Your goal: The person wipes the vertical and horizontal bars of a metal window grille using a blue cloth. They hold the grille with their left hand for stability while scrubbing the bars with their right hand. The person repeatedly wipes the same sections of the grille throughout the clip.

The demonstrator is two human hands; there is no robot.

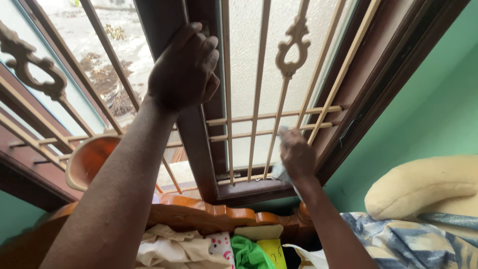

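A person's left hand (183,67) grips the dark brown centre post (199,149) of a wooden window frame, its fingers (205,47) wrapped around the post's upper part. The right hand (297,155) presses a pale cloth (280,172) against the cream-coloured metal grille (259,89) near the bottom rail of the right-hand pane, the fingers closed on the cloth. Only a small corner of the cloth shows below the hand; the rest is hidden inside the grip, and its full shape cannot be made out.

The grille's upright bars stand between the hands and the frosted glass (244,45) behind them. Two scroll ornaments are in view, one on the right-hand grille (294,47) and one at the far left (27,65), the latter cut off by the picture's edge. Two horizontal bars cross the right-hand grille just above the right hand.

Below the sill runs a carved orange-brown wooden headboard (209,211). An orange plastic bowl (89,159) sits tilted by the left forearm, which covers part of it. Beneath the headboard lies a heap of cloth: a beige piece (164,246), a green piece (246,254) and a yellow piece (271,249), all cut off at the lower edge. To the right rest one cream pillow (423,184) and a blue patterned blanket (398,239), against a green wall (428,114).
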